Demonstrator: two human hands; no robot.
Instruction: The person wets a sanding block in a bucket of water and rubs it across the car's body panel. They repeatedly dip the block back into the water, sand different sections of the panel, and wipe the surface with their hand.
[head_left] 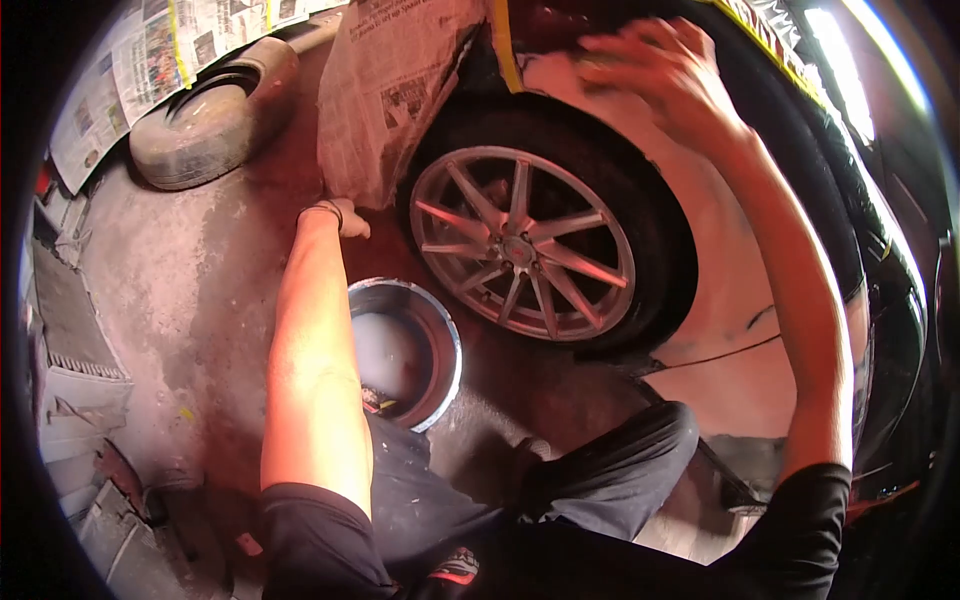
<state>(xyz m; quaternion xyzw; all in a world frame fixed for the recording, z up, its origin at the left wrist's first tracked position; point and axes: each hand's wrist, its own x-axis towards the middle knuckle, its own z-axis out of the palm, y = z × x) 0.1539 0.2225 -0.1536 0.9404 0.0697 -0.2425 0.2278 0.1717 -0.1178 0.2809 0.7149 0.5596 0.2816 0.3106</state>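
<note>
1. At the far-left edge of the floor (180, 280), we see newspaper sheets (130, 70) taped up with yellow strips. A loose tyre (215, 120) lies flat on the floor just beside them.

2. The left hand (345, 218) is lowered to the floor, at the end of a straight arm. It rests at the bottom edge of the newspaper mask (390, 90) that covers the car body to the left of the wheel. A dark wristband (322, 210) sits at the wrist. The fingers are turned away from the camera, so we cannot tell whether they are wide, narrow or holding anything.

3. A round metal basin (450, 340) stands on the floor between the left arm and the wheel, near the person's knee. It holds pale, cloudy liquid.

4. The alloy wheel (520, 245) stands upright on the floor, with its tyre under the arch.

5. 1 strip of yellow tape (502, 45) marks the left border of the fender panel (720, 270). The panel is pale and matt, and it curves over and to the right of the wheel arch.

6. The right hand (650, 65) is raised to the top of the fender panel, above the wheel. Its fingers are stretched out and slightly spread, and they are blurred. We cannot tell whether they press something against the panel.

7. Glossy black bodywork (900, 300) runs along the right edge.
</note>
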